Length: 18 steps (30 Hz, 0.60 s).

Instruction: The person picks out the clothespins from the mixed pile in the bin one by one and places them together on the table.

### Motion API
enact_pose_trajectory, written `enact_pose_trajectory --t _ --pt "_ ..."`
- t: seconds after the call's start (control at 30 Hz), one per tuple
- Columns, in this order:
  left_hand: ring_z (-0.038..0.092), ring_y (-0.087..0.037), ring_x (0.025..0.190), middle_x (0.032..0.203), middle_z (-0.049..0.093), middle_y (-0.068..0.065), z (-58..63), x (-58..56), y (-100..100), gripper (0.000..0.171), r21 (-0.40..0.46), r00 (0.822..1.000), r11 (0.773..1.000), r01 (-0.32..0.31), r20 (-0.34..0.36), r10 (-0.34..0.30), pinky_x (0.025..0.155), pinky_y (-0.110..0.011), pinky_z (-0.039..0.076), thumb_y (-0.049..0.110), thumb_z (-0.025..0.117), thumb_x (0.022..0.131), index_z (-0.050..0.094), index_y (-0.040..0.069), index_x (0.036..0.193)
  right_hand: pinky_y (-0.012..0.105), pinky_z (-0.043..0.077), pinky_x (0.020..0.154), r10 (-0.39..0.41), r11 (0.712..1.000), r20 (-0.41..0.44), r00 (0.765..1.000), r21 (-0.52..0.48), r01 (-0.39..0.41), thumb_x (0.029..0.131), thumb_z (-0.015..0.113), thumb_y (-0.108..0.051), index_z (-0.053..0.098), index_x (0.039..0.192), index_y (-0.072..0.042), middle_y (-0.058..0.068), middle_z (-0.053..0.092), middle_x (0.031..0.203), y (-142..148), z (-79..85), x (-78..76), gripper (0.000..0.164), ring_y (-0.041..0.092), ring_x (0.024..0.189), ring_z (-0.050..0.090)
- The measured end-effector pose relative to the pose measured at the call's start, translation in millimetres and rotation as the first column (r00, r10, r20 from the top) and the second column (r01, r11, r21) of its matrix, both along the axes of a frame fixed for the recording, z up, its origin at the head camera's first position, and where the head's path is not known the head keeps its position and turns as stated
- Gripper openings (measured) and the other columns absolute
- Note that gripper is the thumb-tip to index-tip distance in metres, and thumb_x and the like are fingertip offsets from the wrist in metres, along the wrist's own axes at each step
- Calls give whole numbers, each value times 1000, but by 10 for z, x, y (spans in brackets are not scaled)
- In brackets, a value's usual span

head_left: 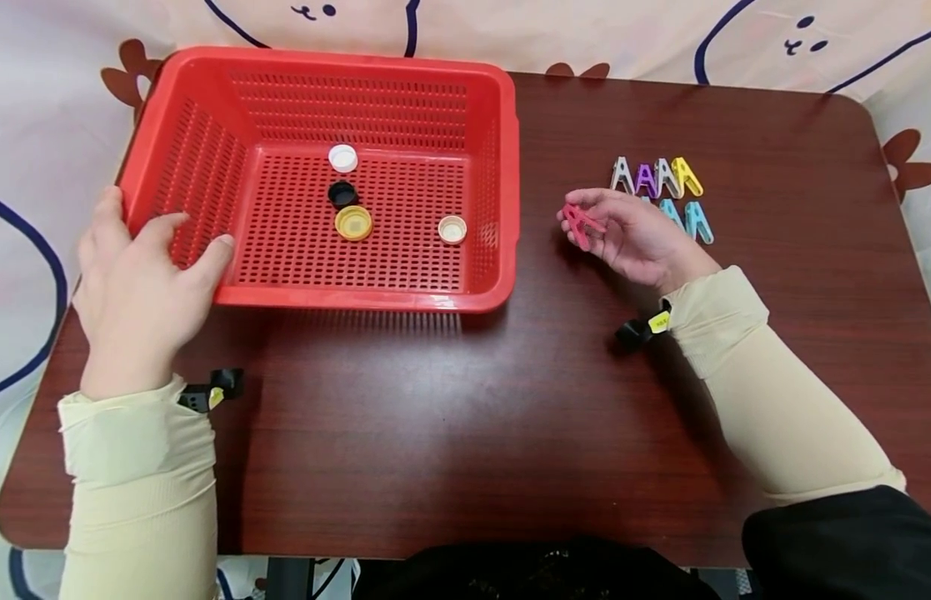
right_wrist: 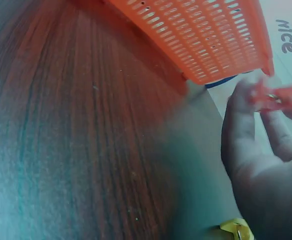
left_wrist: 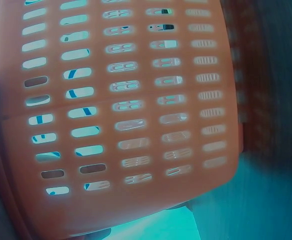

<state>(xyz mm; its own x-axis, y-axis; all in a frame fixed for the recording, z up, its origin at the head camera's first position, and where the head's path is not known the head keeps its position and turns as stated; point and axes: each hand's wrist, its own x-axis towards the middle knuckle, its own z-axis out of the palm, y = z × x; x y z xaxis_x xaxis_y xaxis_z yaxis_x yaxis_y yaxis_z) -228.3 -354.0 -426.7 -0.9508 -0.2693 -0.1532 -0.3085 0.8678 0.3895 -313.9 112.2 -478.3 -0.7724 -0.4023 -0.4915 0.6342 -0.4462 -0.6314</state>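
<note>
My left hand [head_left: 142, 292] grips the near left corner of a red plastic basket [head_left: 360, 297], thumb and index finger over the rim. In the left wrist view the slotted basket wall [left_wrist: 151, 112] fills most of the frame, and the hand itself is out of sight. To the right of the basket, my right hand [head_left: 639, 237] pinches a pinkish-red clothespin [head_left: 583, 223] at its fingertips, above the table. The right wrist view shows this clothespin [right_wrist: 278, 97] blurred between thumb and fingers, with the basket [right_wrist: 201, 37] beyond.
Inside the basket lie a white cap [head_left: 342, 157], a black cap [head_left: 342, 194], a yellow cap [head_left: 353, 222] and a cream cap [head_left: 452, 229]. Behind the right hand, several clothespins stand in rows, including a purple one [head_left: 645, 179], a yellow one [head_left: 687, 177] and blue ones [head_left: 698, 222].
</note>
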Motion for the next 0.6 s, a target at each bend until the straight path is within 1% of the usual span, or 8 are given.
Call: enact_pose_trajectory --t 0.1,0.17,0.3,0.47,0.6 --pt "1 -46 153 171 -6 -22 3 2 6 75 -2 1000 1000 -2 -1 2 111 -78 17 45 48 100 36 -4 156 35 61 83 2 994 -12 1000 -112 -4 105 49 6 61 125 2 20 69 108 33 -13 -4 24 30 94 72" --pt "1 -46 153 171 -6 -22 0 3 9 74 -2 1000 1000 -2 -1 2 111 -78 17 45 48 100 37 -4 156 38 61 85 11 988 -19 1000 -156 -14 104 51 6 63 123 3 20 70 109 50 -10 -13 23 30 97 72" --pt "1 -45 153 171 -6 -22 -4 3 10 74 -3 1000 1000 -4 -5 4 111 -78 17 44 48 100 38 -4 155 38 60 87 12 984 -43 999 -176 -19 102 56 6 66 117 5 21 72 111 96 34 -37 19 30 98 72" --pt "1 -45 154 171 -5 -21 -8 0 6 73 -3 1000 1000 -7 -5 7 112 -77 17 44 49 100 38 -4 155 37 61 82 -23 983 -80 997 -182 8 99 58 11 68 112 7 23 73 106 163 109 -72 16 32 94 74" --pt "1 -45 154 171 -5 -21 -8 2 6 74 -1 1000 1000 -8 -9 8 112 -77 16 44 48 100 38 -4 155 39 62 81 -80 967 -29 996 -244 71 99 58 12 68 108 8 25 72 103 209 145 -117 14 35 91 74"
